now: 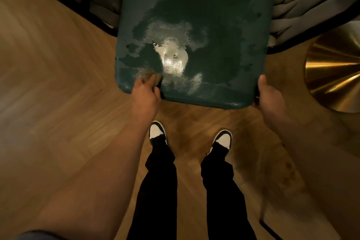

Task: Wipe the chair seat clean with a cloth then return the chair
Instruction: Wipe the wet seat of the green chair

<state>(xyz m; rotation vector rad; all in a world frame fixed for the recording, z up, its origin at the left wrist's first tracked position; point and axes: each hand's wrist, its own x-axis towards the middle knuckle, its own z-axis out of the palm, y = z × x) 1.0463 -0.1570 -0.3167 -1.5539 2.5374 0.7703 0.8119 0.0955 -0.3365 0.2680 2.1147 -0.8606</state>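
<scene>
Seat far end: the chair seat [194,25] is running out past the top edge, so I am not seeing its back.
Left fingers: the left hand [145,96] is blurring at the fingertips; I am not telling whether the smudge under them is a cloth.
Right fingers: the right hand [269,93] is hiding its fingers under the seat's corner.
Gold base: the gold disc [331,72] is getting cut by the right edge.
</scene>
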